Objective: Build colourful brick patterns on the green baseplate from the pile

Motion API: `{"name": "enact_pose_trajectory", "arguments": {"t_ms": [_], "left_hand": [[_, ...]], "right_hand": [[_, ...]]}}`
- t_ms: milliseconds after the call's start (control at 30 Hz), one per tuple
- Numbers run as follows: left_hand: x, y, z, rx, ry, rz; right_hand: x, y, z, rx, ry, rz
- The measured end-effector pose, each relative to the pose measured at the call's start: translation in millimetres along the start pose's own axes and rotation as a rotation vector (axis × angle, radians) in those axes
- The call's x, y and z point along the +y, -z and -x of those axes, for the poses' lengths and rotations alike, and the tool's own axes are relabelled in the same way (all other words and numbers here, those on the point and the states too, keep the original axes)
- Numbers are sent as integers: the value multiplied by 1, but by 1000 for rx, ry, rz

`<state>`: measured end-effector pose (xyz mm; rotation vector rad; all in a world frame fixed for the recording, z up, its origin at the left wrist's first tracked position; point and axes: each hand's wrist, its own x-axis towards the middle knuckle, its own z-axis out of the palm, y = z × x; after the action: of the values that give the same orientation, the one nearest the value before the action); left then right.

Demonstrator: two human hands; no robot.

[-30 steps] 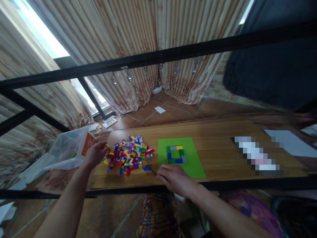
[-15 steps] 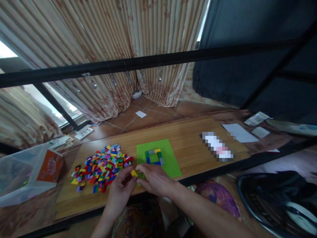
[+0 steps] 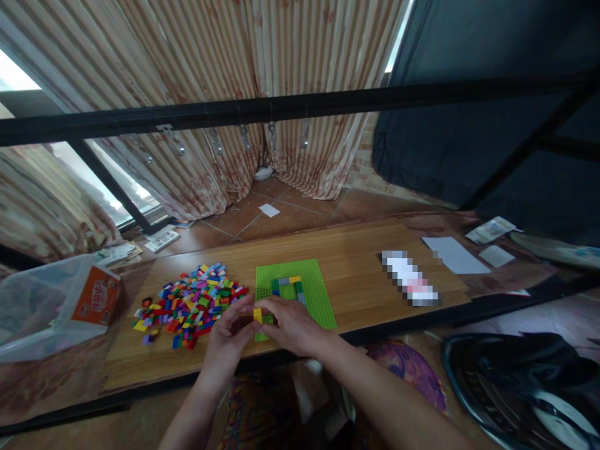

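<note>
A small yellow toy brick (image 3: 257,314) is pinched between my left hand (image 3: 230,328) and my right hand (image 3: 291,324), over the near left part of the green baseplate (image 3: 323,300). Fingertips of both hands touch it. On the plate stands a square outline of bricks (image 3: 289,280) in grey, yellow, green and blue. My right hand covers its near side. Left of my hands lies a heap of loose coloured bricks (image 3: 197,303), close to my left fingers.
A clear plastic bin (image 3: 42,312) with an orange label stands left of the wooden board (image 3: 360,250). A blurred-out item (image 3: 410,278) lies on the board's right side. White papers (image 3: 454,255) lie beyond it. A dark metal bar (image 3: 328,105) runs across above.
The yellow brick has been turned more upright between my fingers and raised slightly. My right hand now covers more of the brick outline. The camera view has shifted a little.
</note>
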<state>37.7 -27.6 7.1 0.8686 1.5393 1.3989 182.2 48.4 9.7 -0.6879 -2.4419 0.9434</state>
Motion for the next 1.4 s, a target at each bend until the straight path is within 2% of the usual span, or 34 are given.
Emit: {"name": "enact_pose_trajectory", "arguments": {"t_ms": [133, 233, 400, 467, 600, 800, 1133, 1267, 1400], "left_hand": [[-6, -5, -1, 51, -39, 41], [-19, -7, -3, 77, -73, 1], [-46, -5, -1, 106, -212, -254], [-51, -5, 2, 88, -276, -390], [-51, -9, 6, 58, -381, -632], [-55, -20, 3, -18, -507, -860], [-61, -42, 3, -65, -527, -878], [-56, -33, 7, -38, -521, -883], [-57, -10, 13, 76, -521, -905]], "right_hand": [[2, 0, -3, 16, -29, -28], [10, 10, -6, 45, -67, -8], [39, 43, -5, 268, -235, 64], [51, 53, -3, 305, -297, 122], [62, 60, 3, 279, -318, 228], [64, 58, 8, 247, -321, 270], [60, 52, 4, 212, -266, 245], [62, 50, 4, 216, -258, 242], [63, 51, 5, 232, -259, 240]]}}
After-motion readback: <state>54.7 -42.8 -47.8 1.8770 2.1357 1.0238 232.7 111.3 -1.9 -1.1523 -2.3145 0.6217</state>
